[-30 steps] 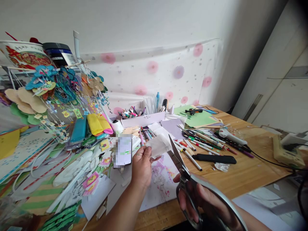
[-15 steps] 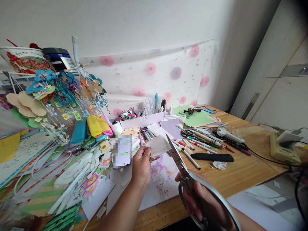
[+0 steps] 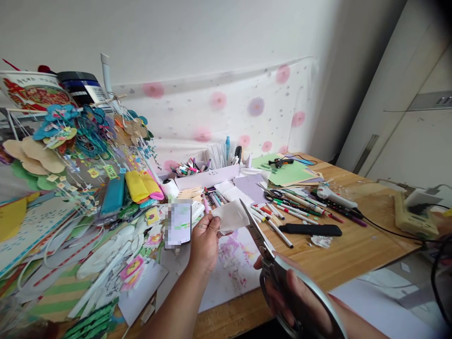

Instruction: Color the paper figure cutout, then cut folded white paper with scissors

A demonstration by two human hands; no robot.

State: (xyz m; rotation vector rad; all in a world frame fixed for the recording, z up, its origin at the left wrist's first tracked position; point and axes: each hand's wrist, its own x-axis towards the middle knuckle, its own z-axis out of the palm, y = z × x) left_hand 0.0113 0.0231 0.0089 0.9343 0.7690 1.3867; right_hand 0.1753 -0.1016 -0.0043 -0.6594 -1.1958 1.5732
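Observation:
Between the thumb and fingers of my left hand [image 3: 206,240] is a small piece of white paper [image 3: 231,215], held by its left end. My right hand [image 3: 303,294] is wrapped round the handles of a large pair of scissors [image 3: 263,245]. The scissors' blades point up and to the left, with their tips at the paper's right edge. Whether the blades are touching the paper I cannot tell. Beneath both hands lies a white sheet [image 3: 222,287] stained with pink, purple and yellow marks. A phone [image 3: 182,223] stands just left of my left hand.
Several markers [image 3: 293,212] and a black stick-like case [image 3: 310,230] lie to the right. A pen box [image 3: 208,178] stands at the back, near green paper sheets [image 3: 287,172]. Craft pieces crowd the left, below hanging paper flowers [image 3: 92,129]. A power strip [image 3: 413,219] sits far right.
The camera view has shifted slightly. Both hands keep nearly the same pose, with the paper and the scissors still held close together.

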